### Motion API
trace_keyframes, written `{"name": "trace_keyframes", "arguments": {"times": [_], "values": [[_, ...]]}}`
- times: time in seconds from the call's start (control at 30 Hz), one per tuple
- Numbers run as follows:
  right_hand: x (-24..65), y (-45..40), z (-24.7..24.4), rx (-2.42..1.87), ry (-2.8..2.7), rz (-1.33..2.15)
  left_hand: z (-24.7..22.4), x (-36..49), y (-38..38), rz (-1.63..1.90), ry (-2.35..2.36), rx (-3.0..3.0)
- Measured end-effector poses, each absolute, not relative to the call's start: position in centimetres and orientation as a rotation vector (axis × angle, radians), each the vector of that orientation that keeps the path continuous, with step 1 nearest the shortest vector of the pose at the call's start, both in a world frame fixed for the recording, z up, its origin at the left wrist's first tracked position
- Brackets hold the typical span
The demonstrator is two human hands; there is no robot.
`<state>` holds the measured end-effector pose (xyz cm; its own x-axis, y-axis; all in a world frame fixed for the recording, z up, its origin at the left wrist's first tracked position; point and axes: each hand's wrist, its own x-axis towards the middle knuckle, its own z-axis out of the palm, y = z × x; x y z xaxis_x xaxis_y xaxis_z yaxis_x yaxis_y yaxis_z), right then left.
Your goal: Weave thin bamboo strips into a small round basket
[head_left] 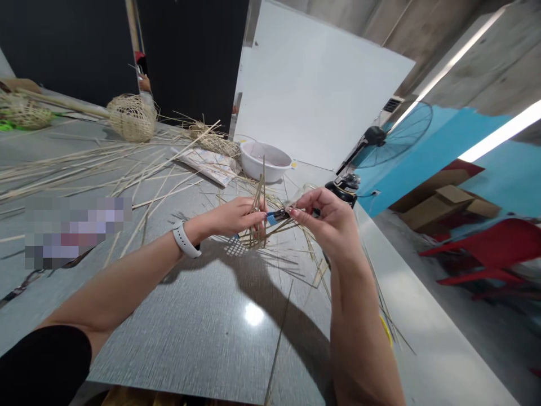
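Observation:
Above the grey table, my left hand (236,216) is closed around a bundle of upright bamboo strips (261,197), part of a small unfinished weave. More strips spread out to the right of it, and an open lattice shows under my left fingers. Close on the right, my right hand (323,217) is closed, its thumb and fingers pinched at the dark end of a small tool with a blue part (271,218). The tool lies between the two hands, against the strips. Exactly what the right fingertips grip is too small to tell.
Long loose strips (84,169) cover the table's left side. A woven basket (132,117), a white basin (267,160) and a patterned packet (207,164) stand farther back. A fan (375,136) is behind on the right, with a red chair (499,248) beyond the table edge.

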<state>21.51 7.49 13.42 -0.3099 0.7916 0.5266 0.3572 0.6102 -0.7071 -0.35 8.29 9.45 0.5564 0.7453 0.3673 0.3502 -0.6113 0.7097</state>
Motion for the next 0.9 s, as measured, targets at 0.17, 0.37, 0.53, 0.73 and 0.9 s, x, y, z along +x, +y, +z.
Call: {"name": "trace_keyframes", "arguments": {"times": [0.17,0.37,0.53,0.73,0.9], "values": [[21.8,7.8,13.4,-0.94,-1.848,0.618,9.1,-0.3,8.5,0.966,0.855,2.121],[21.7,8.5,12.8,-0.993,-1.805,0.677,9.2,-0.3,8.6,0.945,0.856,2.117],[21.3,8.5,12.5,-1.019,-1.847,0.772,9.2,-0.2,8.5,0.927,0.868,2.135],[21.5,8.0,12.9,-1.068,-1.932,0.869,9.1,0.0,8.4,0.898,0.9,2.186],[21.7,7.7,13.3,-1.132,-2.006,0.96,9.7,0.2,7.7,0.766,0.925,2.232]]}}
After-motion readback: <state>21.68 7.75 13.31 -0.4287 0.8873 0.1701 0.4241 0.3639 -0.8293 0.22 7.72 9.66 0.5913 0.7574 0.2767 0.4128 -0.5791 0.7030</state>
